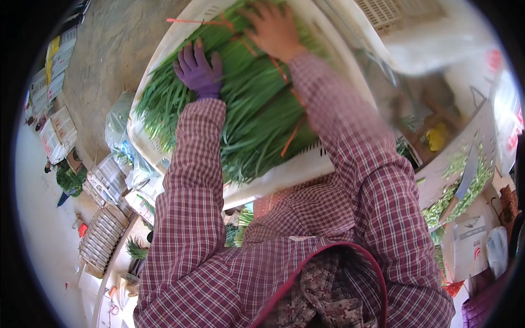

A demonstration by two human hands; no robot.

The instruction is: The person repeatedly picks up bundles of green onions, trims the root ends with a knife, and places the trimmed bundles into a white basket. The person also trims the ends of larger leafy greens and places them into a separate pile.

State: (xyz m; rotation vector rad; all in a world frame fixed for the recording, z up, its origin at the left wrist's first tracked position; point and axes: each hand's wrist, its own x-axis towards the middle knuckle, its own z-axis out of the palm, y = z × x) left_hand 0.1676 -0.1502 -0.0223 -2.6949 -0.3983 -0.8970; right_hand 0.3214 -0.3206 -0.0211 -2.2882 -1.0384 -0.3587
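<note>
Before me a white plastic crate [279, 180] holds bundles of long green leaves [258, 110], which look like garlic chives. Orange-red ties [293, 135] run around the bundles. My left hand [199, 70], in a purple glove, lies flat on the leaves near the crate's left side, its fingers spread. Bare and slightly blurred, my right hand [277, 33] rests over the leaves at the far end, fingers apart. Neither hand is closed around anything that I can see.
On the right, a knife [467, 176] lies on a board [434, 194] with chopped green pieces. A clear plastic bag [121, 119] sits left of the crate. Farther left are stacked white crates [106, 178] and a slatted basket [104, 233]. Another white container [434, 45] stands at upper right.
</note>
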